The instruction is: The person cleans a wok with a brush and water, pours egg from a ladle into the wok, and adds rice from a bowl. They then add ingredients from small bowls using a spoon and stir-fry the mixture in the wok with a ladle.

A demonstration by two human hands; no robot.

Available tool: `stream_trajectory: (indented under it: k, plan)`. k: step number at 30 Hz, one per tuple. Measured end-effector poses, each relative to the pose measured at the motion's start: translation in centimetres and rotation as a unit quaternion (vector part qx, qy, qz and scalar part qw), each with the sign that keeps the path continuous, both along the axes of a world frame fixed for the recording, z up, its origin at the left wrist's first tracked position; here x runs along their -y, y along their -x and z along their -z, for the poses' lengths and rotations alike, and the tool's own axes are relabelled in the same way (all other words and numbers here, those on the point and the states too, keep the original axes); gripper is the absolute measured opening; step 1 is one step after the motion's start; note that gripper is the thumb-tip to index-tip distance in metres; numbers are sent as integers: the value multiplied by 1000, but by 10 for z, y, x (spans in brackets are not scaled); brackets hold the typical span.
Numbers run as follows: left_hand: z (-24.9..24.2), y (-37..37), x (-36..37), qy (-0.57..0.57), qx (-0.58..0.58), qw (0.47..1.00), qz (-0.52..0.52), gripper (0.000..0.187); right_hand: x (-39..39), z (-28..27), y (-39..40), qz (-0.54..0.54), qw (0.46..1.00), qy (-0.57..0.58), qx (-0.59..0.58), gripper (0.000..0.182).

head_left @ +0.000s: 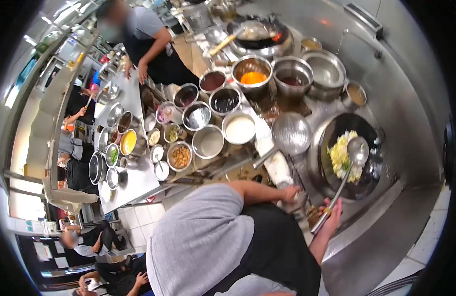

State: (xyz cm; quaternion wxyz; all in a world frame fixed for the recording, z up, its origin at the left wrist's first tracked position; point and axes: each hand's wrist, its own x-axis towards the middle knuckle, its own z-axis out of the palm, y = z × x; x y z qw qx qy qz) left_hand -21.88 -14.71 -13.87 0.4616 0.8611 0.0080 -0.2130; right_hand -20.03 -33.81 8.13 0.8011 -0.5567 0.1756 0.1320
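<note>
Gripping ladle with fingers of right hand, over yellow-white food in wok. Cannot tell grip of left hand, near wok. Cannot read posted papers.

Long-handled metal ladle slanted across pale-yellow food in dark round wok

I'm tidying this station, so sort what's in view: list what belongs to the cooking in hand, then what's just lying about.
In the job:
wok
pale yellow food inside it
ladle, held by the right hand

Apparently just lying about:
metal strainer
pot of orange contents
bowl of white contents
</note>
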Motion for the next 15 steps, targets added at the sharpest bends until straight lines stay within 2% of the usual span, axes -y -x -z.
stream_trajectory:
  k: [2, 3, 4, 5, 6, 7, 8, 9, 10, 11, 12, 13, 15]
  plan:
    - [9, -13, -6, 36, 3, 999, -4, 71, 18, 5, -8, -35, 995, -57, 70, 49]
    - [-8, -24, -17, 30, 21, 999, -3, 71, 15, -1, -12, -35, 994, -62, 88, 49]
    - [-43, -23, -27, 160, -69, 984, -31, 67, 14, -13, -13, -12, 994, -57, 96, 52]
    - [-70, -20, -37, 287, -159, 943, -53, 63, 13, -25, -12, 13, 993, -52, 102, 55]
    - [-86, -19, -49, 395, -186, 896, -81, 60, 8, -34, -13, 15, 988, 32, 151, 55]
    - [-99, -18, -61, 500, -214, 833, -105, 57, 8, -37, -20, 16, 986, 28, 164, 55]
    - [-111, -18, -71, 583, -221, 776, -95, 52, 11, -38, -30, 33, 937, 244, 248, 50]
    - [-123, -19, -82, 581, -214, 780, -91, 52, 14, -41, -40, 52, 837, 445, 315, 45]
    - [-136, -20, -92, 665, -282, 686, -85, 51, 18, -46, -55, 77, 768, 529, 353, 30]
    - [-148, -20, -98, 735, -346, 578, -78, 51, 16, -54, -70, 85, 767, 499, 394, 27]
    - [-158, -23, -98, 749, -344, 566, -13, 50, 11, -64, -87, 92, 766, 467, 433, 26]
    - [-146, -30, -88, 749, -343, 566, -12, 50, 13, -72, -109, 117, 788, 424, 432, 24]
    - [-113, -56, -59, 656, -369, 648, -111, 46, 7, -102, -161, 133, 817, 338, 447, 25]
